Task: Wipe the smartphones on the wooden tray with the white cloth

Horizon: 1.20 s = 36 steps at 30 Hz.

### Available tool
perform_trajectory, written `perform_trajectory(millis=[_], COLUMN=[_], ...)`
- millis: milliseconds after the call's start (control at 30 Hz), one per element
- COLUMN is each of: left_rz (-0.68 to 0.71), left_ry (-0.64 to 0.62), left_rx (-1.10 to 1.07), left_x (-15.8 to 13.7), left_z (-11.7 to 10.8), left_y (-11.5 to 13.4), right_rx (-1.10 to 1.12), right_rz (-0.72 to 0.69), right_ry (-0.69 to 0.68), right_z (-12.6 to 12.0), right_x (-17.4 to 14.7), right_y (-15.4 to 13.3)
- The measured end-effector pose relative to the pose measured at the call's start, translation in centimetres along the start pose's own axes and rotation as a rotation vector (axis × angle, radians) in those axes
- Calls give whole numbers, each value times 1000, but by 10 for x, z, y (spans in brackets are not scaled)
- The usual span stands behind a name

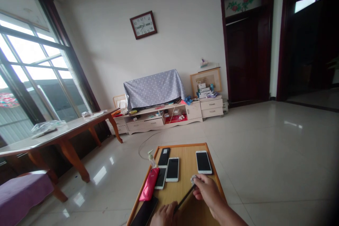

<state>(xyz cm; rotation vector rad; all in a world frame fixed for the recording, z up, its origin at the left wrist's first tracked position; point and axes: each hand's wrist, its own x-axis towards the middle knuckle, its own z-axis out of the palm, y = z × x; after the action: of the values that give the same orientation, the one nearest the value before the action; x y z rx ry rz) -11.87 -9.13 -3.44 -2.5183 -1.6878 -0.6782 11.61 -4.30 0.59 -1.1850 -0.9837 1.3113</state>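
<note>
Dark slab is held over desk, near end gripped by closed left hand; white wad pinched in right hand fingers, far end; handling seems midway, slab not yet set down

Head view, tilted: from above tabletop, near; faces forward, down, toward far wall.

From here I see the tabletop as tan, edged in orange. Along its left side I get a glossy pink phone; near its far right corner, a white phone with black screen. Beyond it, a grey-blue cloth dotted white; left of it, a purple cloth.
</note>
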Motion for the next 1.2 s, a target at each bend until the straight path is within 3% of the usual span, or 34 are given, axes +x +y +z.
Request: perform_trajectory(millis=[167, 300, 400, 500, 567, 733, 800, 867, 1033, 1100, 1200], left_rz=[-140, -232, -251, -241, -242, -268, -259, -237, -160, -139, -166], left_ry=[44, 56, 69, 65, 60, 57, 63, 69, 80, 82, 67], left_rx=[-287, -399, -475, -530, -539, -473, -463, -462, -460, -464, -448], left_x=[6, 16, 24, 27, 27, 24, 25, 26, 29, 29, 27], left_z=[-40, -54, -58, -62, -64, -70, -70, -69, -65, -67, -72], left_y=[43, 67, 77, 84, 88, 97, 98, 98, 97, 98, 100], right_rx=[-40, -267, -358, -432, -437, -308, -313, -323, -410, -417, -324], right_rz=[-104, -388, -594, -699, -722, -666, -653, -647, -674, -671, -618], right_ry=[32, 71, -14, -170, -172, 131, 173, 113, -201, -189, -11], right_z=[-13, -11, 7, 20, 17, -21, -26, -19, 14, 11, -10], right_x=[4, -10, -37, -59, -59, -23, -18, -29, -76, -76, -52], right_y=[-17, -29, -31, -30, -32, -50, -53, -52, -42, -45, -54])
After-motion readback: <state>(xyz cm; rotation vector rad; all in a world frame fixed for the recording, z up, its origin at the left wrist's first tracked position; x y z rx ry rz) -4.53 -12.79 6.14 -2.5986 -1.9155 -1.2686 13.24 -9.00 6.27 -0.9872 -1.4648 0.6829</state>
